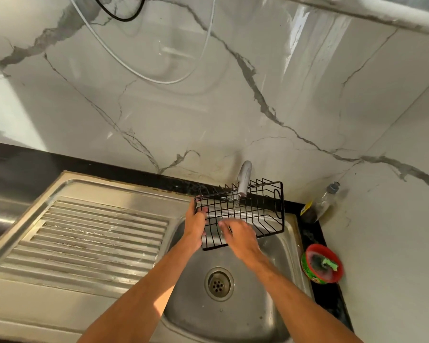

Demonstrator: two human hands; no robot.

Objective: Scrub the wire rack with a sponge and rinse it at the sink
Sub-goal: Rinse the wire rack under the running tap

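A black wire rack [260, 209] is held tilted over the steel sink basin [270, 273], right under the grey tap [244, 178]. A thin stream of water falls from the tap onto the rack. My left hand [195, 227] grips the rack's left end. My right hand [239, 237] lies on the rack's front wires with its fingers stretched out flat. No sponge is in either hand. A green sponge [330, 263] sits in a red and green tub [323, 264] on the dark counter to the right of the sink.
A ribbed steel drainboard [89, 238] spreads to the left of the basin. The drain [218, 283] lies below the rack. A plastic bottle [320, 204] leans in the back right corner against the marble wall. White and black cables hang on the wall above.
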